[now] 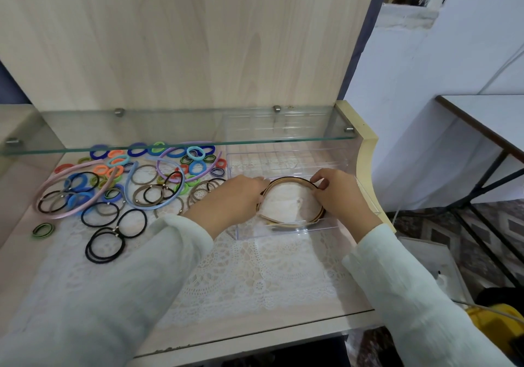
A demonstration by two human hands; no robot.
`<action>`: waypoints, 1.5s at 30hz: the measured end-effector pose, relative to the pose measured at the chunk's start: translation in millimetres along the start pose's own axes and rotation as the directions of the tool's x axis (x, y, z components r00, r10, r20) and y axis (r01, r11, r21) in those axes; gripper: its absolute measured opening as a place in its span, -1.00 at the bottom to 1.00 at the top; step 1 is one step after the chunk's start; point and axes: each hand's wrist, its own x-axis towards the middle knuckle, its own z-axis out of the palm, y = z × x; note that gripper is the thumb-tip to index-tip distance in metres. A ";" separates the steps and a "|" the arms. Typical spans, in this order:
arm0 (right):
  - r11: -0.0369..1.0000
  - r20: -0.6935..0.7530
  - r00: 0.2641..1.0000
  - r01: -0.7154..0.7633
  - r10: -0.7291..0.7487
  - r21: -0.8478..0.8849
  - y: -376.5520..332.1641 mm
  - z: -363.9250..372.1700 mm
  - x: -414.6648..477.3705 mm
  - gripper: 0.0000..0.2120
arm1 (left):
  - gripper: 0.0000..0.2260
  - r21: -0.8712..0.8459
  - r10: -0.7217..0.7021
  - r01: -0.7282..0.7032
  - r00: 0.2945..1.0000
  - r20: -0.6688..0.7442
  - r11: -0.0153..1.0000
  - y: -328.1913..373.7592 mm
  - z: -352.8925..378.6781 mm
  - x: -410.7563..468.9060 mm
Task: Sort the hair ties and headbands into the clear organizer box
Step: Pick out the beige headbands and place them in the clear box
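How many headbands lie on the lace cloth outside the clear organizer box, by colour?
Pink headband: 1
Light blue headband: 1
Lilac headband: 1
Total: 3
Not counted: gold headband in the organizer box, held by left hand and right hand.

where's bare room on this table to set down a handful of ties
Free: the lace cloth between the clear box and the table's front edge, flanked by the sleeves. Crowded: back left, where hair ties and headbands pile beside the box; the left hand and right hand hold a brown headband in its near section.
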 end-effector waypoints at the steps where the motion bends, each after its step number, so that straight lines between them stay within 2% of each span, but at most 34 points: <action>1: 0.999 -0.020 1.000 -0.013 0.013 -0.044 -0.3 -0.2 -0.1 -0.79 | -0.68 -0.008 -0.015 0.015 1.000 0.008 1.000 1.7 -1.5 -0.9; 5: 0.981 -0.088 0.995 -0.057 0.041 -0.187 -2.3 -3.6 -5.0 -0.73 | -0.58 0.026 -0.035 0.034 0.998 0.042 0.999 7.1 -4.2 -2.2; 12: 0.930 -0.082 0.991 -0.132 0.110 -0.344 -1.3 -15.0 -13.2 -0.73 | -0.48 0.137 -0.026 0.008 0.991 0.135 0.991 7.4 -5.5 3.8; 19: 0.878 -0.084 0.987 -0.161 0.137 -0.451 -1.8 -19.2 -15.4 -0.74 | -0.37 0.143 -0.008 -0.006 0.995 0.095 0.990 8.4 -0.4 5.8; 24: 0.882 -0.080 0.988 -0.152 0.130 -0.447 0.7 -20.2 -15.0 -0.76 | -0.43 0.170 -0.001 0.004 1.000 -0.023 0.985 13.9 10.1 9.1; 29: 0.876 -0.079 0.991 -0.134 0.109 -0.464 2.1 -21.5 -13.8 -0.77 | -0.42 0.182 -0.028 0.034 0.999 -0.037 0.983 15.9 14.4 12.0; 31: 0.890 -0.065 0.996 -0.087 0.064 -0.449 0.1 -20.1 -13.9 -0.79 | -0.41 0.188 -0.028 0.034 0.999 -0.038 0.982 15.8 14.6 12.1; 36: 0.893 0.050 0.963 0.263 -0.263 -0.365 -8.8 4.2 -14.5 -0.72 | -0.44 0.175 -0.038 0.047 0.998 -0.052 0.983 16.7 13.3 12.1; 38: 0.905 0.075 0.950 0.310 -0.302 -0.290 -15.5 12.3 -16.6 -0.71 | -0.46 0.157 -0.040 0.049 0.997 -0.059 0.986 16.4 12.8 12.7; 45: 0.940 0.078 0.997 0.049 -0.024 -0.339 -8.1 6.2 -9.0 -0.79 | -0.40 0.150 -0.012 0.018 0.999 -0.041 0.989 16.0 11.3 10.7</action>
